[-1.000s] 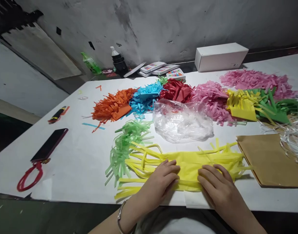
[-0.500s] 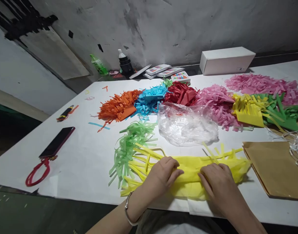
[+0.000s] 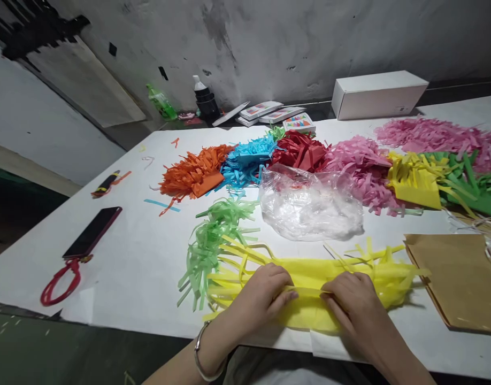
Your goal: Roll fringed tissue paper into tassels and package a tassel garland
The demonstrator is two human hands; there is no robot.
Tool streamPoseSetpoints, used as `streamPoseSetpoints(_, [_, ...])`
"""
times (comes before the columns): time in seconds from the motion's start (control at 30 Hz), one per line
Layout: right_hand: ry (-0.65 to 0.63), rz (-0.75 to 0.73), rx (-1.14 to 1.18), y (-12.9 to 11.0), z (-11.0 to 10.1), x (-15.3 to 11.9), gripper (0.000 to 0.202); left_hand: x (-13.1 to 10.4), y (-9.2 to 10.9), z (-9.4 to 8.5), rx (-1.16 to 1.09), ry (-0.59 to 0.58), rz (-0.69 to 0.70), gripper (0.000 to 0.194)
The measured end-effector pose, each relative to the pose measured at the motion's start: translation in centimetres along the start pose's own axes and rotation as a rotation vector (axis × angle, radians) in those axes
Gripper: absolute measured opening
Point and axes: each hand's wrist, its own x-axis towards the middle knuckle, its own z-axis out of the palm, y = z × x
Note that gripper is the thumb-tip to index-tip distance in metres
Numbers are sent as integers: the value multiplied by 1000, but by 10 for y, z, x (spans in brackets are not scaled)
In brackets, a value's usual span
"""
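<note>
Yellow fringed sheet [image 3: 307, 313], bottom center of frame. Prob tissue-light, floppy, easy to tear; grab solid middle, not strips. Left hand [image 3: 265, 291] and right hand [image 3: 347, 294] pinching raised fold. Vs half second ago: fold sharper between hands, right-end fringe more splayed.

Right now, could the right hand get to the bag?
Probably yes: the bag lies just past the yellow paper, with only that paper and its thin strips between. The right hand holds the paper, so it may have to let go.
</note>
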Motion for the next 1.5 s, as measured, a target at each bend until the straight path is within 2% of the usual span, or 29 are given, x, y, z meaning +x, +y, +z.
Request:
streamPoseSetpoints(0.1, [-2,19,-72,4,-1,2,13,3,0,1,36,31,-62,25])
streamPoseSetpoints(0.23, [66,78,-331,16,0,4,18,10,1,5,157,52,-189,31])
streamPoseSetpoints(0.47, [97,179,-472,17,7,18,28,27,3,8,382,18,-307,17])
streamPoseSetpoints(0.53, [123,212,-509,15,4,21,25,29,3,8,407,10,-310,18])
streamPoseSetpoints(0.6, [200,219,-569,11,-1,23,14,30,2,9,414,7,-303,18])
streamPoseSetpoints(0.63, [247,184,-581,8,-4,23,9,30,1,9,417,4,-297,18])
streamPoseSetpoints(0.7, [283,16,-517,0,-8,21,17,30,1,10,421,0,-286,16])
streamPoseSetpoints(0.8, [157,-224,-315,-9,-9,15,30,29,1,10,423,3,-284,16])
streamPoseSetpoints(0.87, [106,-218,-303,-11,-8,8,32,30,0,11,419,7,-292,17])
streamPoseSetpoints(0.97, [118,-157,-385,-9,-7,3,26,33,0,11,404,12,-304,18])
streamPoseSetpoints(1.13, [77,-264,-359,-9,-4,12,30,30,4,6,361,26,-344,13])
streamPoseSetpoints(1.2, [77,-272,-331,-10,-4,16,31,23,8,3,336,91,-277,17])
streamPoseSetpoints(1.27, [131,-246,-264,-12,-3,17,29,13,10,3,349,180,-87,35])
streamPoseSetpoints(1.3, [157,-236,-224,-13,-3,17,26,9,10,5,369,220,28,37])
streamPoseSetpoints(1.37, [162,-220,-177,-15,-1,15,19,3,9,12,411,268,196,24])
streamPoseSetpoints(1.5, [113,-249,-276,-14,6,10,25,-2,3,25,419,328,278,22])
